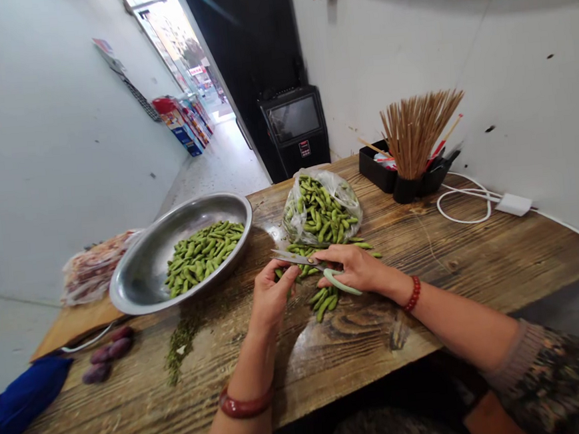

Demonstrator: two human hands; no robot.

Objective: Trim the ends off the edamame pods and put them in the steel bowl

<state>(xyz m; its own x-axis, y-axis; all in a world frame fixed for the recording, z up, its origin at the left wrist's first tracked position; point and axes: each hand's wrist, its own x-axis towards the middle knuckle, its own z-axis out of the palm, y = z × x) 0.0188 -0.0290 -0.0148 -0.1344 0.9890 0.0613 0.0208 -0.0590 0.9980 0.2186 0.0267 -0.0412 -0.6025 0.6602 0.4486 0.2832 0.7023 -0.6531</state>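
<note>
My right hand (pixel 356 266) grips a pair of scissors (pixel 335 281) with pale green handles, the blades pointing left toward my other hand. Pinched in my left hand (pixel 274 290) is a green edamame pod (pixel 278 273), partly covered by the fingers. Under and beside my hands lie loose edamame pods (pixel 325 301) on the wooden table. Just beyond them, a clear plastic bag (pixel 351 202) stands open, full of pods. To the left, a large steel basin (pixel 141 272) holds a heap of edamame pods (pixel 205 256). Trimmed green bits (pixel 180 346) lie in a small pile nearer me.
Several dark red plums or similar fruits (pixel 110 353) and a blue cloth (pixel 26 405) lie at the left. A bag of pale pinkish food (pixel 96 269) sits behind the basin. At the back right are wooden skewers (pixel 418 136) in a black holder and a white cable (pixel 574 231).
</note>
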